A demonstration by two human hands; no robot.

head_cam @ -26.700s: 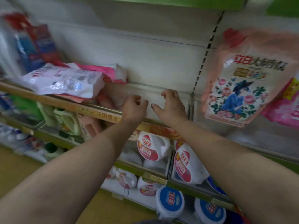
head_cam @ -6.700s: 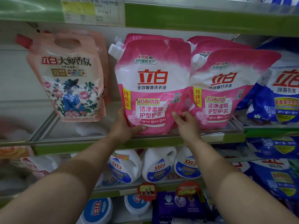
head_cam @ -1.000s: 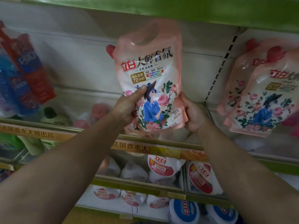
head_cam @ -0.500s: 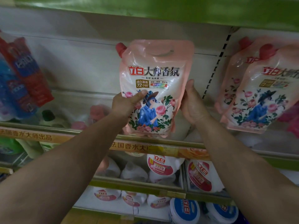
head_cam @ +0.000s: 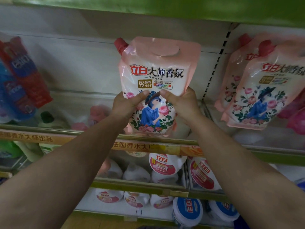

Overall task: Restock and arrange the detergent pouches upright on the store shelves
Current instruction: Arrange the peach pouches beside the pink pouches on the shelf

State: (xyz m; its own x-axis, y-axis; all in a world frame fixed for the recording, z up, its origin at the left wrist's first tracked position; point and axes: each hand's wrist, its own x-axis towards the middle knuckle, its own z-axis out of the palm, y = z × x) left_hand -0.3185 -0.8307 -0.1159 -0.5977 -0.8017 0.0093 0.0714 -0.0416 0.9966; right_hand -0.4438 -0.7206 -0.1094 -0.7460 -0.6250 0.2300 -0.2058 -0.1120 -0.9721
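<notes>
A pale pink detergent pouch [head_cam: 156, 70] with a red spout cap and a floral picture stands upright behind the shelf's clear front rail [head_cam: 99, 139]. My left hand [head_cam: 127, 104] grips its left side, thumb across the front. On the other side, my right hand [head_cam: 183, 103] holds it the same way, and the two thumbs nearly meet at the pouch's middle. Two more pink floral pouches [head_cam: 262, 90] stand upright, leaning, in the bay to the right.
Red and blue pouches [head_cam: 21, 76] lean at the far left of the same shelf. White detergent jugs [head_cam: 163, 166] fill the shelf below, with blue-labelled tubs [head_cam: 188, 212] lower down. A green shelf edge [head_cam: 148, 7] runs overhead. A perforated upright [head_cam: 216, 63] divides the bays.
The pouch now stands straighter. Both hands have shifted from its sides toward the front, thumbs pressing in at the middle; the right hand has wrapped round where it lay flat before.
</notes>
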